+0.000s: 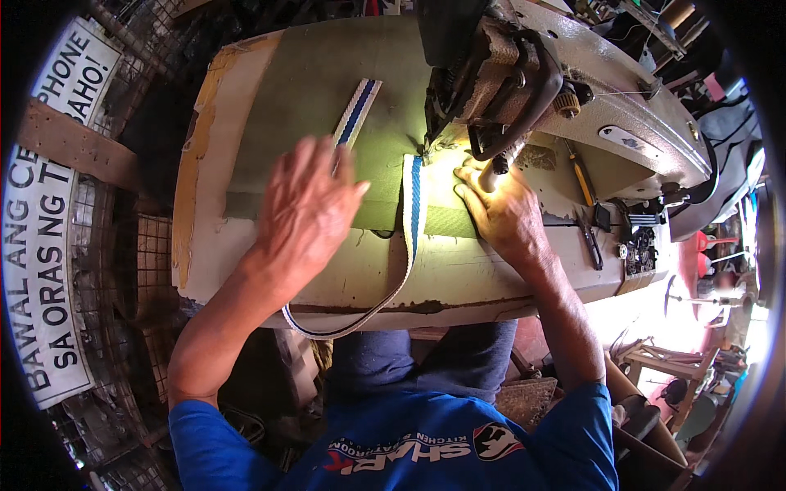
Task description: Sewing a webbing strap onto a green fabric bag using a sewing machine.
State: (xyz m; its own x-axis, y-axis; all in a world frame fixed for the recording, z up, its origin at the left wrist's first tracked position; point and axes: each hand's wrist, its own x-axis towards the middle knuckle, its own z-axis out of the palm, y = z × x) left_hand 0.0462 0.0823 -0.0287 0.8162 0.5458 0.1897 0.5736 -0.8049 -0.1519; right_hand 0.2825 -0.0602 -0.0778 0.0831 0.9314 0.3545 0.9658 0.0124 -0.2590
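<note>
Olive-green fabric [278, 106] lies on the sewing-machine bed. A white webbing strap with a blue stripe [413, 204] runs from beside the lit needle area [424, 151] down in a loop past the front edge; another striped length [355, 110] lies higher up. My left hand [307, 209] is over the fabric at that upper length's lower end, thumb apart, its bent fingers blurred, so any grip cannot be made out. My right hand [503, 217] rests open on the fabric right of the needle, fingers spread, partly hidden by the machine head [524, 65].
A yellow-handled tool [582, 176], a black tool [591, 245] and small metal parts [639, 245] lie at the right of the bed. A thread spool [675, 15] is top right. Wire mesh [155, 254] with signboards [53, 286] stands left. My legs are under the front edge.
</note>
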